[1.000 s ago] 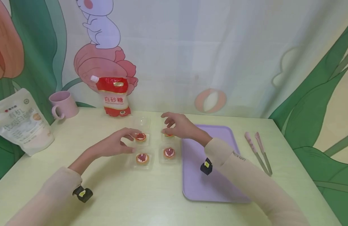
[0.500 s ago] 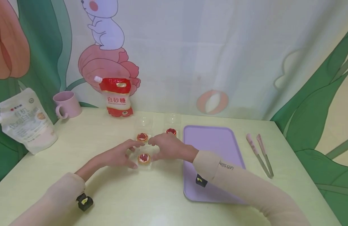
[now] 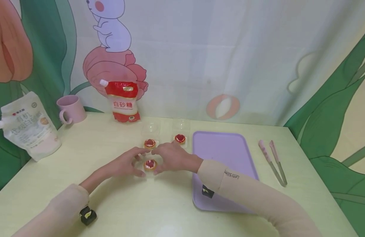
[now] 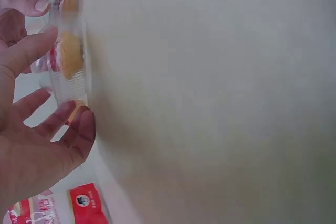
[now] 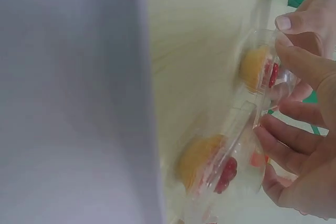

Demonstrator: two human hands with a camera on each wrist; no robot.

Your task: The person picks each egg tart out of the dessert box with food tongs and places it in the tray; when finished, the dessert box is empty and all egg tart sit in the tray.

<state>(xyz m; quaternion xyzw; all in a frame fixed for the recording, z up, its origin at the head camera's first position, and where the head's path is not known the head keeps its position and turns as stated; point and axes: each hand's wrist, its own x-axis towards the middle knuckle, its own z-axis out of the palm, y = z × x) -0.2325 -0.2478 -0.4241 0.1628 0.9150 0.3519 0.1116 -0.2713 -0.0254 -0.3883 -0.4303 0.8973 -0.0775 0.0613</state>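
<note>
A clear plastic box with a red-topped tart (image 3: 150, 164) inside stands nearest me on the left, its lid (image 5: 286, 80) down over the tart. My left hand (image 3: 123, 164) holds its left side, thumb at the front and fingers at the back. From the opposite side my right hand (image 3: 173, 157) holds the same box in a like way. Behind it, another tart (image 3: 149, 144) sits in a box with its lid (image 3: 151, 127) raised. A third tart (image 3: 180, 138) lies at the back right, also under a raised lid (image 3: 181, 124). In the head view my right hand hides the near-right box, whose tart (image 5: 202, 163) shows in the right wrist view.
A purple tray (image 3: 222, 148) lies right of the boxes, under my right sleeve. Tongs (image 3: 272, 163) rest farther right. Along the back left stand a red sugar bag (image 3: 123, 102), a pink mug (image 3: 72, 108) and a white spouted pouch (image 3: 30, 126). A printed curtain (image 3: 247, 65) hangs behind.
My right hand has left the back-right box and come forward and left to the near-left box. My left hand has shifted forward from the back-left box to that same near one.
</note>
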